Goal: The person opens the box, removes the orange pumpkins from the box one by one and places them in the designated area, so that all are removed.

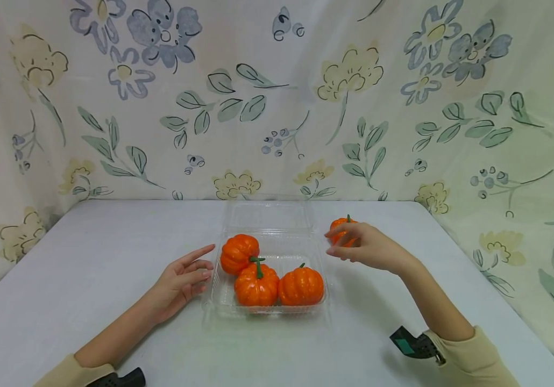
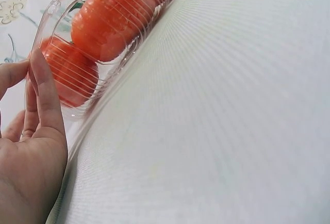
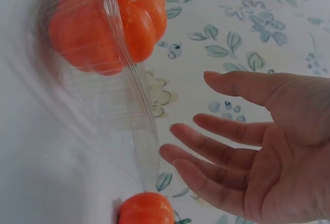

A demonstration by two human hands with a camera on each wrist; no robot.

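A clear plastic clamshell box (image 1: 277, 258) stands on the table with its lid folded back. Inside it sit three small orange pumpkins: one at the back left (image 1: 239, 253), one at the front middle (image 1: 256, 286) and one at the front right (image 1: 302, 286). My left hand (image 1: 180, 282) is at the box's left side, fingers extended, fingertips right at the wall (image 2: 62, 7). To the right of the box, a fourth pumpkin (image 1: 341, 221) lies on the table. My right hand (image 1: 369, 247) hovers in front of it, holding nothing, fingers spread and partly covering it in the head view.
The white table (image 1: 136, 242) reaches back to a floral curtain (image 1: 277, 107), which also hangs along both sides. The raised lid (image 1: 267, 216) lies toward the table's back edge. Dark straps (image 1: 414, 344) sit at both sleeve cuffs.
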